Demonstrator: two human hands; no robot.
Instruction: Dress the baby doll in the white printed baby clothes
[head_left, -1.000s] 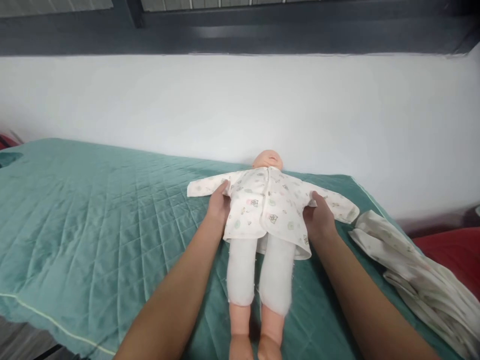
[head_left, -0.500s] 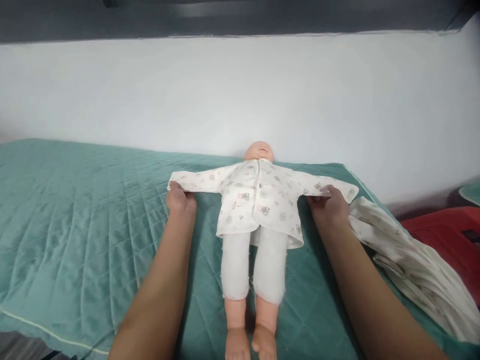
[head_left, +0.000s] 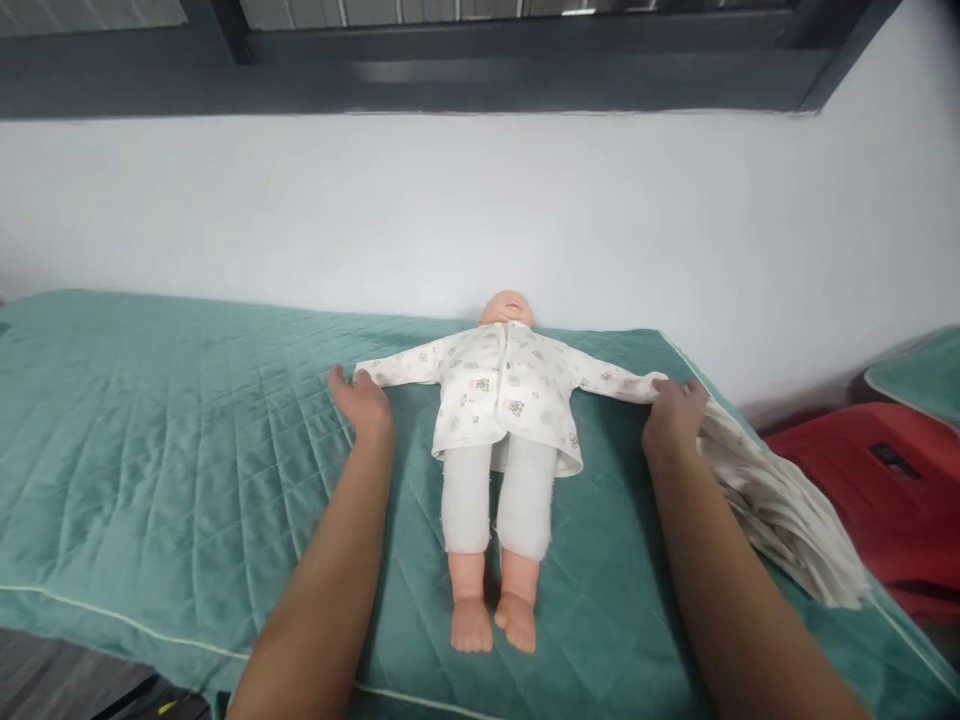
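A baby doll (head_left: 506,306) lies on its back, dressed in a white printed jacket (head_left: 502,390) over white padded legs. Its arms stretch out sideways inside the jacket's sleeves. At the cuff of the sleeve on the left is my left hand (head_left: 361,402), fingers apart, with the thumb close against the cloth. My right hand (head_left: 673,415) is closed around the end of the sleeve on the right (head_left: 622,384); its fingertips are partly hidden. The doll's bare feet (head_left: 491,625) point toward me.
Beneath the doll is a green quilted cover (head_left: 187,450) with pale piping. Crumpled white printed cloth (head_left: 780,500) lies beyond my right forearm. A red case (head_left: 862,470) stands past the right edge. Behind is a white wall (head_left: 420,210) under a dark window frame (head_left: 480,80).
The view has pulled back, showing more window and floor. My left fingers have spread from their pinch at the cuff. My right hand has shifted outward to the sleeve end, and both sleeves look narrower.
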